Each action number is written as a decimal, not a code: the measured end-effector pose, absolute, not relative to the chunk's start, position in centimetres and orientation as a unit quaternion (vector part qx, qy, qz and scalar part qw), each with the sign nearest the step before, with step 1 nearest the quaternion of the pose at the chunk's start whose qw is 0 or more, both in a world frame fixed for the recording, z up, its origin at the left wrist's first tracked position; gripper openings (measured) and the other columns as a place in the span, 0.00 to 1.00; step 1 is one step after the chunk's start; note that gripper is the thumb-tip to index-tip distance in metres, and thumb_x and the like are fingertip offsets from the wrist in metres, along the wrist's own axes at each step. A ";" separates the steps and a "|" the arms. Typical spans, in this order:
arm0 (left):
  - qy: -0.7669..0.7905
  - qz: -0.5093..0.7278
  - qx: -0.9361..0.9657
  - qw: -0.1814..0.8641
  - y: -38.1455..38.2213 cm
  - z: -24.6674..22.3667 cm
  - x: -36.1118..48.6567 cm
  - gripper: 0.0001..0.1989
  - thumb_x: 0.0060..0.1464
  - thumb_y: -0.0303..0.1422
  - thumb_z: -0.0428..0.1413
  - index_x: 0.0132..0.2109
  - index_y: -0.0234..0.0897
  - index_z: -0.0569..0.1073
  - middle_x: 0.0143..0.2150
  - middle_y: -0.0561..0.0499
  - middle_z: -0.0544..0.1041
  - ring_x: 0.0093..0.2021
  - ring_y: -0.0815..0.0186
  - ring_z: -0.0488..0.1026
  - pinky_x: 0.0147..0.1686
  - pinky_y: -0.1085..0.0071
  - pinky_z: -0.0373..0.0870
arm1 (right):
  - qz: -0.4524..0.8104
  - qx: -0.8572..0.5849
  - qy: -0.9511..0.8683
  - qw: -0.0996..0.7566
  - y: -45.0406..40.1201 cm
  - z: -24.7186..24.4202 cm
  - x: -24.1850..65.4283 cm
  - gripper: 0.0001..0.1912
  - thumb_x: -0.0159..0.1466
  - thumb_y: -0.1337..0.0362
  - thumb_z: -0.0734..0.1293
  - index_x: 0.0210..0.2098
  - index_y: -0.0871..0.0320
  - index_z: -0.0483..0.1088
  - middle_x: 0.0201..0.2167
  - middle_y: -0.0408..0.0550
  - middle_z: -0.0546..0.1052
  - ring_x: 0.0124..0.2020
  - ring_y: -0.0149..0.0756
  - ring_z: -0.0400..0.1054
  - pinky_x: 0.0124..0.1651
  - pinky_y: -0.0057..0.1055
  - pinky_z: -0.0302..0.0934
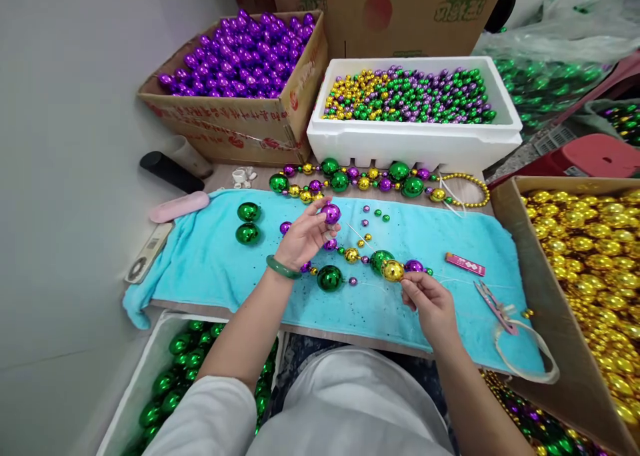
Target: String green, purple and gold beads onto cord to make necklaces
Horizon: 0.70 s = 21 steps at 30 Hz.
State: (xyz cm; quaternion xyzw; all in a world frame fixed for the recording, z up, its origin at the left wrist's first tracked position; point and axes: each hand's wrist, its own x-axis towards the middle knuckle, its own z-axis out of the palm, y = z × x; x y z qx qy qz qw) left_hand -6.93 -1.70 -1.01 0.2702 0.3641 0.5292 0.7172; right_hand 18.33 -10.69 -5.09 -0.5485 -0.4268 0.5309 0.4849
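Between the fingertips of my left hand is a shiny purple bead, held above the blue towel. My right hand pinches a gold bead at its right side. Behind that gold bead, and partly covered by it, sits a large green bead. A part-strung row of beads lies on the towel under and between my hands, with a second large green bead nearer to me. A thin pale string or needle slants across the middle.
Two green beads and several small loose beads lie on the towel. Pink-handled snips and a pink cutter are at right. A finished-looking bead strand runs along the back, before a white foam box and a cardboard box.
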 end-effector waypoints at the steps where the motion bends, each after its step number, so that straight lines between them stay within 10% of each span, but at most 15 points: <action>1: 0.352 0.530 0.252 0.729 -1.9 -1.0 -6.6 0.20 0.52 0.30 0.59 0.53 0.39 0.71 0.40 0.50 0.78 0.34 0.69 0.76 0.34 0.74 0.72 | 0.529 -0.548 -0.431 0.483 -10.7 -5.1 18.3 0.12 0.56 0.55 0.71 0.30 0.59 0.73 0.16 0.40 0.67 0.18 0.27 0.59 0.19 0.24 0.51; 21: 0.351 0.563 0.130 0.737 -2.9 -0.7 -4.2 0.06 0.55 0.29 0.56 0.40 0.32 0.74 0.38 0.44 0.80 0.35 0.68 0.77 0.36 0.73 0.74 | 0.519 -0.561 -0.440 0.472 -11.3 -4.8 18.1 0.12 0.56 0.56 0.69 0.28 0.58 0.72 0.14 0.39 0.66 0.17 0.26 0.56 0.20 0.25 0.50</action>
